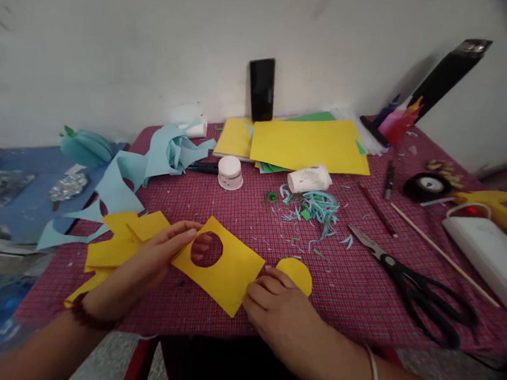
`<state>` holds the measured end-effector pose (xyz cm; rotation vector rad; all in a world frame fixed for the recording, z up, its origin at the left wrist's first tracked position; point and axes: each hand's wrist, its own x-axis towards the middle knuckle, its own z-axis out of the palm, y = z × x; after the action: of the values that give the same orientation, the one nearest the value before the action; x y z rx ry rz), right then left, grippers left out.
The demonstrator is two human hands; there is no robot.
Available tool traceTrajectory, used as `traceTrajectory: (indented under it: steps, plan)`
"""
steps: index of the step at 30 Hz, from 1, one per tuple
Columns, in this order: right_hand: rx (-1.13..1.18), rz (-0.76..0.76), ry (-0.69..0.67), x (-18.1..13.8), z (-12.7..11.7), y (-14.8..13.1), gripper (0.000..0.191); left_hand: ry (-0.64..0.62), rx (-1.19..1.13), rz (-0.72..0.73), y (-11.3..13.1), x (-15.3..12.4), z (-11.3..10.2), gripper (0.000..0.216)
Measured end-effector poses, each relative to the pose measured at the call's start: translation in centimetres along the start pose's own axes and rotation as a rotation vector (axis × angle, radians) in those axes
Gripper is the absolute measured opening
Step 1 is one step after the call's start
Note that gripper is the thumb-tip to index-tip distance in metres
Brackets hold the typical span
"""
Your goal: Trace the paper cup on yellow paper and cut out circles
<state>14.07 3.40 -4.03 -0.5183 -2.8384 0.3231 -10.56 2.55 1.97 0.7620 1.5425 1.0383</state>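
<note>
As it's held, yellow sheet (232,271) — slanting down-right

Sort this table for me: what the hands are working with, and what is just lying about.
In hand: yellow sheet with a round hole, pinched by the left hand, right hand at its edge; yellow disc beside it; yellow offcuts.
Lying about: scissors, glue bottle, white cup, blue paper scraps, phone, glue gun, tape roll.
</note>
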Motion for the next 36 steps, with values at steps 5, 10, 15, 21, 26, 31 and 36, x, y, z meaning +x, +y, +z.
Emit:
traceTrajectory:
  steps: [5,10,15,21,26,31,36]
  plan:
    - [0.007,-0.010,0.022,-0.1,0.2,0.1,0.009,0.013,-0.209,-0.146,-2.6,-2.6,0.1,0.046]
    - [0.041,-0.013,0.011,-0.3,-0.1,0.1,0.014,0.024,0.042,-0.105,-4.5,-3.2,1.3,0.035]
    - [0.062,-0.014,-0.005,-0.2,-0.3,0.1,0.015,0.197,0.362,0.127,-5.2,-2.7,3.1,0.035]
    - [0.333,0.106,0.172,-1.8,-2.8,-0.1,0.015,0.348,0.244,0.236,-5.4,-3.8,4.5,0.054]
    - [0.918,0.496,0.508,-3.5,-3.1,-0.3,0.010,0.331,-0.152,0.244,-4.6,-5.3,5.9,0.067]
    - [1.708,0.455,0.511,-1.9,-2.4,-1.1,0.045,0.255,-0.233,0.285,-3.5,-6.6,7.4,0.065]
    - [1.885,0.502,0.600,-0.3,-2.7,-3.0,0.042,0.177,-0.183,0.338,-3.4,-8.1,8.5,0.064]
